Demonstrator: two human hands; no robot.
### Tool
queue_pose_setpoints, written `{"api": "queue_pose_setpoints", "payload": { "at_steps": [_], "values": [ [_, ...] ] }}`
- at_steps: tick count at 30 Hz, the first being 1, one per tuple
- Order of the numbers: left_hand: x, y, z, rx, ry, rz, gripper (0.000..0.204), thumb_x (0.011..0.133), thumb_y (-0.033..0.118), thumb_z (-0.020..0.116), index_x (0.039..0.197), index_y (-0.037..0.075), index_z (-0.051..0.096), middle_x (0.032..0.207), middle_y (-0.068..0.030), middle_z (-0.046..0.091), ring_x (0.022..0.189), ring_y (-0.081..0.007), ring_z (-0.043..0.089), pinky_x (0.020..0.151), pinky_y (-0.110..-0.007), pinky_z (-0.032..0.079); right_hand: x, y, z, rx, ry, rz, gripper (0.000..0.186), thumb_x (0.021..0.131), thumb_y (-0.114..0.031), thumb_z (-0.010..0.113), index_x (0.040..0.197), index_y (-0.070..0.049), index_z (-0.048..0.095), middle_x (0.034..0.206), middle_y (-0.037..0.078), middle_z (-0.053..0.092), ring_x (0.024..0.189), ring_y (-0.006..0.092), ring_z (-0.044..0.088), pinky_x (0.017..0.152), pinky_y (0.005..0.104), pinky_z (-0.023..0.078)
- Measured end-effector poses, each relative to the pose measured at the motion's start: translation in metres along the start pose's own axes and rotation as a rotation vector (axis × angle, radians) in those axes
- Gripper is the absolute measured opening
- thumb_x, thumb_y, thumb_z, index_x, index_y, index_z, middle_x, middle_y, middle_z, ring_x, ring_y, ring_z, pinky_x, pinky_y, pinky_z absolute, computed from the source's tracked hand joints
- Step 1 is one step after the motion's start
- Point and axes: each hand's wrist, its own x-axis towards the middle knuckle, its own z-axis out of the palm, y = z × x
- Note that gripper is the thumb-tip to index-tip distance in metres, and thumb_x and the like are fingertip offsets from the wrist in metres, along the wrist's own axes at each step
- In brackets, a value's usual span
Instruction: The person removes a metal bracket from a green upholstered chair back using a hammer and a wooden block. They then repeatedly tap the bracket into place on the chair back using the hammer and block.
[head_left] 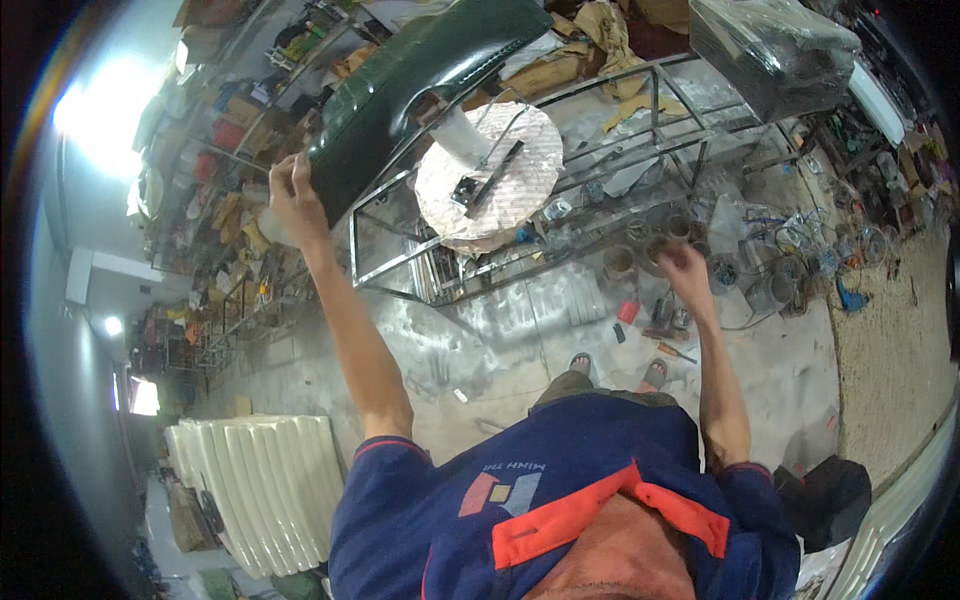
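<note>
A long, glossy dark green padded piece (420, 75) with a stitched seam slants across the top, over a metal frame. My left hand (297, 200) is at its lower left end, fingers curled against the edge. My right hand (683, 268) hangs over several round containers (620, 262) right of the frame. Its fingers are bent together and slightly blurred; what they hold, if anything, cannot be made out. Between my hands is a round, whitish, ribbed disc (530, 165). On it lie a thin black bar (495, 180), a small black part (465, 190) and a pale cylinder (460, 138).
The welded metal frame (400, 268) spans the space ahead of me. A red block (628, 312) and a screwdriver (677, 352) lie near my feet. Right are a blue tool (851, 295) and wires; a plastic-wrapped bundle (775, 55) is far right. White ribbed panels (260, 490) stand left.
</note>
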Motion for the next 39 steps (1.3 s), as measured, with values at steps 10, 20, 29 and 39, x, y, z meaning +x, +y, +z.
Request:
{"api": "queue_pose_setpoints", "payload": {
  "at_steps": [10,20,29,39],
  "values": [
    [-0.015,0.012,0.011,-0.082,0.009,-0.179,0.045,0.104,0.04,0.061,0.122,0.002,0.078,0.114,-0.0103,0.076,0.107,-0.019,0.066,0.099,-0.035,0.049,0.214,-0.314,0.123,0.023,0.397,-0.911,0.069,0.098,-0.043,0.067,0.153,-0.005,0.05,0.154,0.034,0.045,0.14,0.0479,0.048,0.115,0.0536,0.039],
    [-0.013,0.041,0.037,-0.019,0.041,-0.206,0.042,0.105,0.037,0.062,0.12,0.002,0.079,0.11,-0.0094,0.076,0.102,-0.0166,0.066,0.097,-0.032,0.049,0.28,-0.3,0.13,0.038,0.28,-0.914,0.077,0.099,-0.043,0.067,0.16,-0.007,0.037,0.159,0.028,0.03,0.146,0.0475,0.034,0.121,0.0507,0.032],
    [-0.014,0.05,0.05,-0.109,0.043,-0.173,0.036,0.108,0.028,0.059,0.121,0.0,0.078,0.112,-0.0081,0.074,0.105,-0.0158,0.064,0.098,-0.031,0.047,0.295,-0.298,0.112,0.075,0.162,-0.931,0.072,0.102,-0.037,0.065,0.16,-0.004,0.036,0.162,0.022,0.027,0.147,0.0416,0.034,0.115,0.0458,0.039],
    [-0.012,0.034,0.046,-0.198,0.038,-0.238,0.033,0.108,0.022,0.057,0.122,-0.001,0.077,0.113,-0.0076,0.072,0.106,-0.0149,0.062,0.097,-0.03,0.047,0.175,-0.253,0.164,-0.011,0.306,-0.934,0.049,0.088,0.0,0.071,0.134,0.004,0.054,0.127,0.027,0.064,0.112,0.0388,0.066,0.093,0.0454,0.055]
  ]
}}
